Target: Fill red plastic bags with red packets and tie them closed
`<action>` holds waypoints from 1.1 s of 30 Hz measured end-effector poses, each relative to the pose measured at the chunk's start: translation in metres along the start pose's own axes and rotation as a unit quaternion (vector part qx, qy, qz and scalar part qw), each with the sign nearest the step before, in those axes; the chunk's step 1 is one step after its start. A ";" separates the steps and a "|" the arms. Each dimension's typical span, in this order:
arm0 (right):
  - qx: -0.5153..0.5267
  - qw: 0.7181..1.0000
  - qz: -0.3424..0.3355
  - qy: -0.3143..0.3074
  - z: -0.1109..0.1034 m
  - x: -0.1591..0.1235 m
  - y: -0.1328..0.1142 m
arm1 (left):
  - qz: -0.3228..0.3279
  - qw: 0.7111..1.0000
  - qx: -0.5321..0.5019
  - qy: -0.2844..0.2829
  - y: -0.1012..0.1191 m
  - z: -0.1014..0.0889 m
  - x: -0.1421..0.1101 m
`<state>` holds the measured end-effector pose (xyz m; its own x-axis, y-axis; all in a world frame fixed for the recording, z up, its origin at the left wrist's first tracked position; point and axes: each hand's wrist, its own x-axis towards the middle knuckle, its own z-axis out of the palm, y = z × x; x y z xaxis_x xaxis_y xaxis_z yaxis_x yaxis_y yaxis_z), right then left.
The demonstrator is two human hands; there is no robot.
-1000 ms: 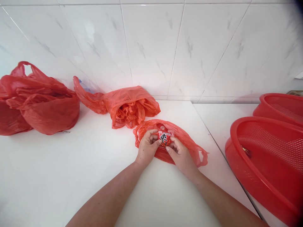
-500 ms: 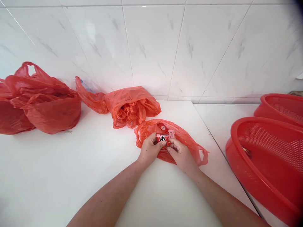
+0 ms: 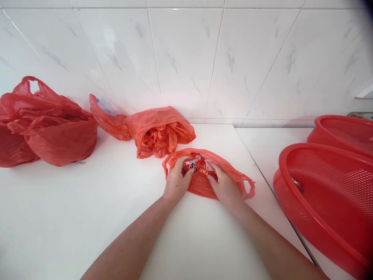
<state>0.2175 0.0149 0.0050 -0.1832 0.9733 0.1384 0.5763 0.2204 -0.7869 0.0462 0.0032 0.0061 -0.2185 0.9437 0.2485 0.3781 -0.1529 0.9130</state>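
Observation:
A flat red plastic bag point(image 3: 230, 175) lies on the white counter point(image 3: 72, 210), just ahead of me. On top of it sit small red snack packets point(image 3: 194, 165) with a black character on a white-edged label. My left hand point(image 3: 175, 182) pinches one packet at its left side, fingers curled around it. My right hand point(image 3: 223, 186) rests on the bag to the right, its fingertips closed on the packets' right edge.
A crumpled red bag point(image 3: 159, 132) lies behind against the tiled wall point(image 3: 186, 58). A bulky red bag point(image 3: 49, 124) sits at far left. Two red perforated baskets point(image 3: 329, 194) point(image 3: 346, 132) stand at right, beyond a seam in the counter.
Both hands have moved forward and down, lowering the packet from upright in front of me onto the flat bag. The packet now lies tilted to the left.

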 end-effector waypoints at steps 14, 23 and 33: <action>-0.008 0.994 0.108 0.013 -0.003 -0.003 -0.003 | 0.000 1.000 0.023 -0.007 -0.005 -0.001 0.000; 0.038 0.986 0.134 0.088 -0.009 0.004 0.002 | 0.005 0.999 0.024 -0.039 -0.008 -0.001 0.000; 0.059 0.988 0.138 0.040 -0.008 0.005 0.008 | 0.034 0.992 0.096 -0.078 -0.006 -0.003 0.001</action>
<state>0.2278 0.0220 0.0046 0.0344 0.9983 -0.0473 0.4982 -0.0581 -0.8651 0.0408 0.0045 0.0022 -0.0493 0.9692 0.2412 0.5550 -0.1741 0.8134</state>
